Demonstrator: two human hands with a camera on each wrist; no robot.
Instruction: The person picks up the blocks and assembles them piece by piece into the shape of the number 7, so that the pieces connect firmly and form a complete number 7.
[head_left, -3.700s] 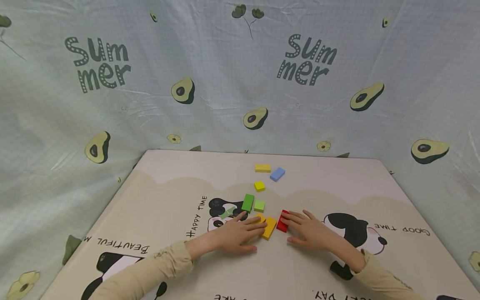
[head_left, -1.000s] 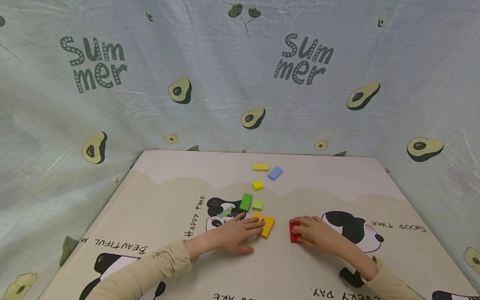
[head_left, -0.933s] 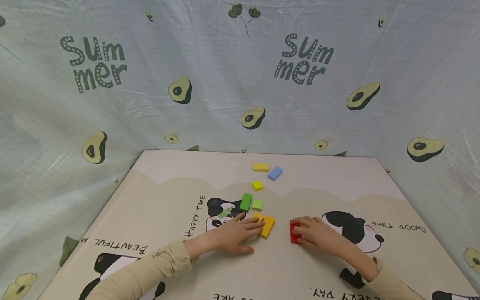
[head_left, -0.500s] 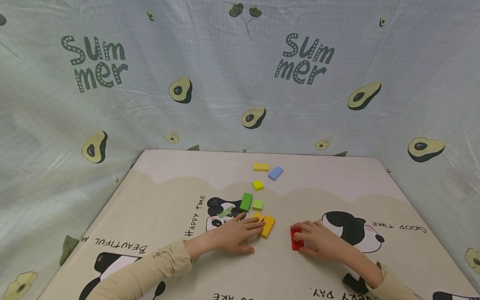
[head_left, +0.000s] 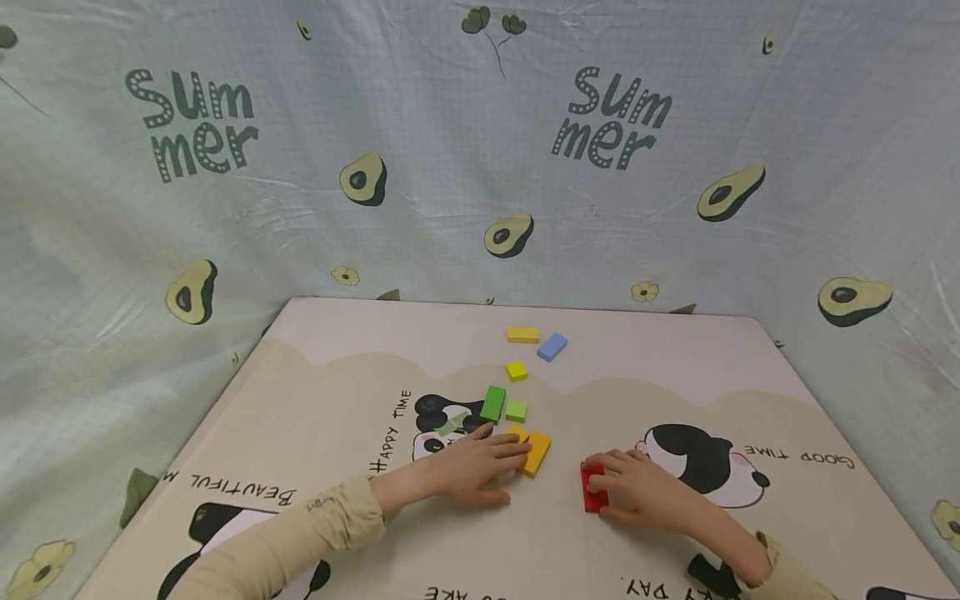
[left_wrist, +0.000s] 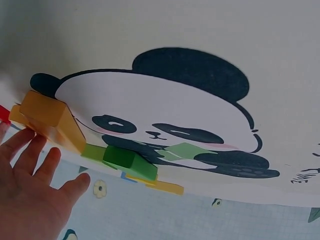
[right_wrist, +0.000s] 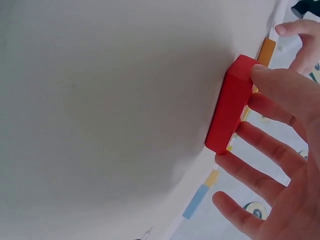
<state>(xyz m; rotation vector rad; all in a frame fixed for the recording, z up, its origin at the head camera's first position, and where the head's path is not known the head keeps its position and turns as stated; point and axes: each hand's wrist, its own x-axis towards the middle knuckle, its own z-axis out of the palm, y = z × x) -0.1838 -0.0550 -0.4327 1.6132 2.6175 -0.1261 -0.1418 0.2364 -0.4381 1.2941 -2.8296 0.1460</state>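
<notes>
The right hand (head_left: 637, 493) pinches a smooth red oblong block (right_wrist: 231, 107) on its left, long axis forward; left hand (head_left: 478, 472) spread.

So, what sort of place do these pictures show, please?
Probably a screened-off indoor play or filming corner: a panda-printed tabletop, an avocado-patterned sheet behind and beside it, and small coloured blocks lying on top.

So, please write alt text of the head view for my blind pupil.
A right hand curls over a red block on a panda-print table; the left hand partly covers orange blocks. Green blocks, yellow blocks and a blue block lie beyond.
</notes>
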